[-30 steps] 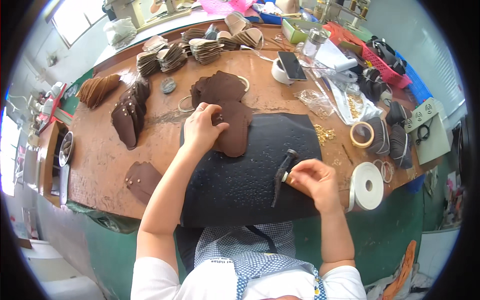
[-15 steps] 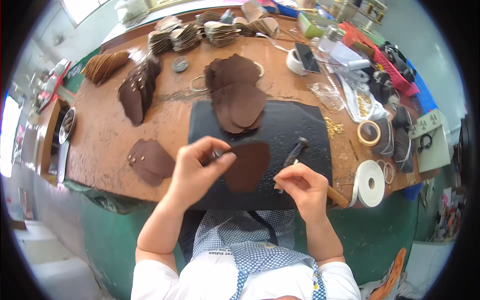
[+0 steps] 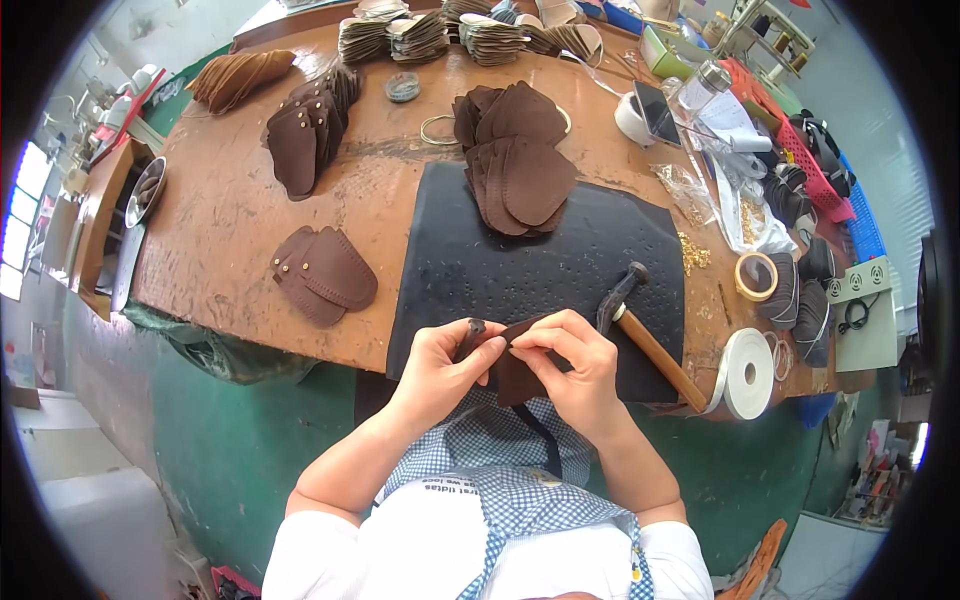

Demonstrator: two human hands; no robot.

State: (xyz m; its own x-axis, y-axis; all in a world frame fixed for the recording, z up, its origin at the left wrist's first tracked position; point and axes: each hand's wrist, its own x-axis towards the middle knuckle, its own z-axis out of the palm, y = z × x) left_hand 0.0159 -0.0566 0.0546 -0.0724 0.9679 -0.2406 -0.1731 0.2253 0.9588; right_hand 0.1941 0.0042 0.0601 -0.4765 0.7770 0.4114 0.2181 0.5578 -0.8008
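Note:
My left hand (image 3: 440, 368) is closed, with a short dark metal tool (image 3: 472, 335) sticking up between thumb and fingers. Its fingertips also meet the edge of a brown leather piece (image 3: 516, 382). Across from it, my right hand (image 3: 575, 365) pinches the same piece near its top edge. The piece hangs at the near edge of a black punched mat (image 3: 470, 265), partly hidden by my fingers. Whatever tiny part may sit between the fingertips cannot be made out. A wooden-handled hammer (image 3: 655, 355) lies on the mat just right of my right hand.
Brown leather pieces (image 3: 520, 185) lie stacked on the mat's far edge. Studded pieces (image 3: 322, 275) rest left of it, with another studded stack (image 3: 300, 140) beyond. Gold-coloured fittings (image 3: 692, 255), a white tape roll (image 3: 748, 374) and a phone (image 3: 656, 110) are on the right.
The leather piece has been lifted off the mat and brought toward me. Both hands have come together at its edge, the right moving left to pinch it. The view has shifted too.

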